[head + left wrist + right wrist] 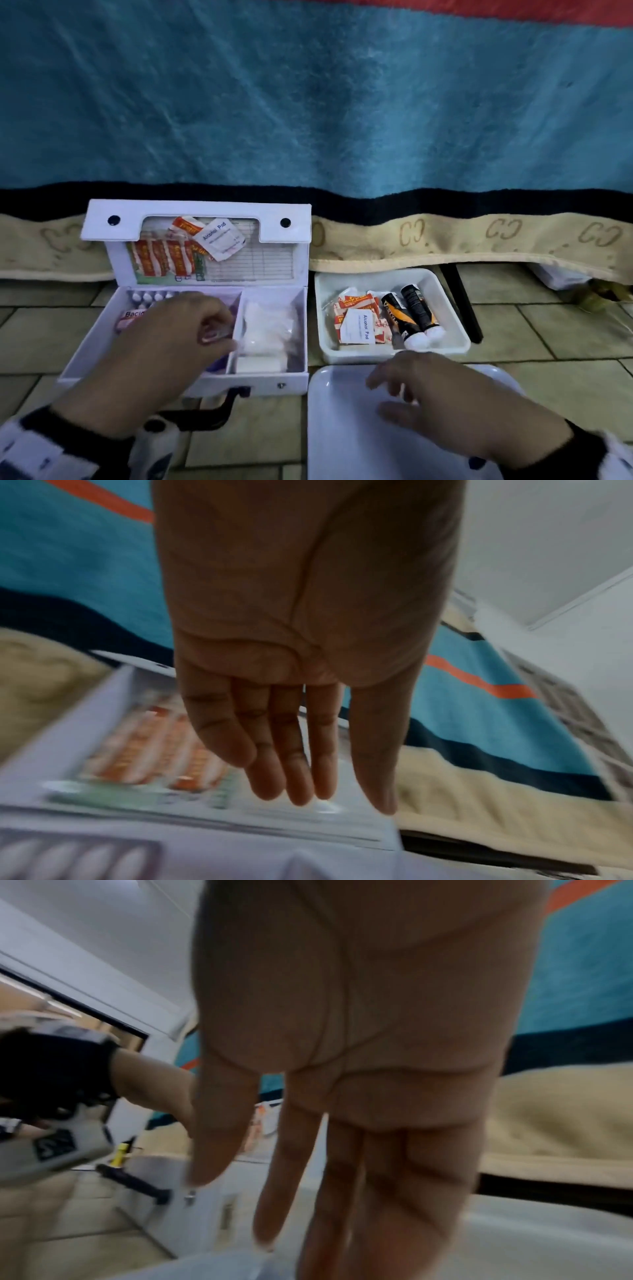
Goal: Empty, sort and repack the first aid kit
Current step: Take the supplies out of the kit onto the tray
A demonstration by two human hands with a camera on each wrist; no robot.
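Observation:
The white first aid kit (191,378) lies open on the floor with its lid (298,246) upright. The lid pocket holds orange plaster strips (161,260) and an alcohol pad (219,240). My left hand (219,323) reaches into the left compartment beside small white vials (150,297) and a pink box (132,316); in the left wrist view its fingers (301,777) are straight and hold nothing. White gauze (267,329) fills the right compartment. My right hand (387,387) hovers open, fingers spread, over the near white tray (339,438).
A second white tray (452,301) behind it holds two black-and-orange tubes (416,315), plaster packets (352,300) and an alcohol pad (359,327). A bed with a teal blanket (308,102) rises behind; its black leg (462,301) stands beside that tray. The floor (548,335) is tiled.

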